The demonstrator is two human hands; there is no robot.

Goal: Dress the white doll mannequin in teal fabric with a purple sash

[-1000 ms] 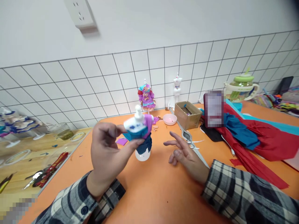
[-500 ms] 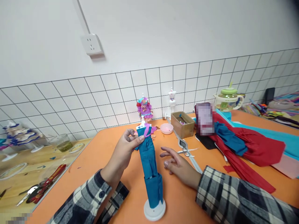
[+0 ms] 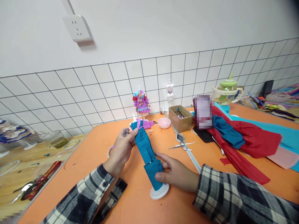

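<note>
A small doll dress form wrapped in teal cloth (image 3: 145,146) leans to the left over the table, with a purple strap at its top and a round white base (image 3: 159,191). My left hand (image 3: 121,146) grips its upper part, thumb across the cloth near the strap. Lower down, my right hand (image 3: 176,172) closes on the folded teal cloth just above the base, thumb in front and fingers at the side. Part of the right fingers is hidden behind the cloth. Scissors (image 3: 183,145) lie beyond my right hand.
Behind stand a doll form in a purple ruffled dress (image 3: 141,102), a bare white form (image 3: 170,90), a pink bowl (image 3: 163,123) and a cardboard box (image 3: 180,119). At right are a phone (image 3: 202,112), red cloth (image 3: 257,140) and a green-lidded jug (image 3: 227,93).
My right hand has moved left onto the lower cloth. The dress form has tilted, its top going left and its base right and up. The view has shifted slightly.
</note>
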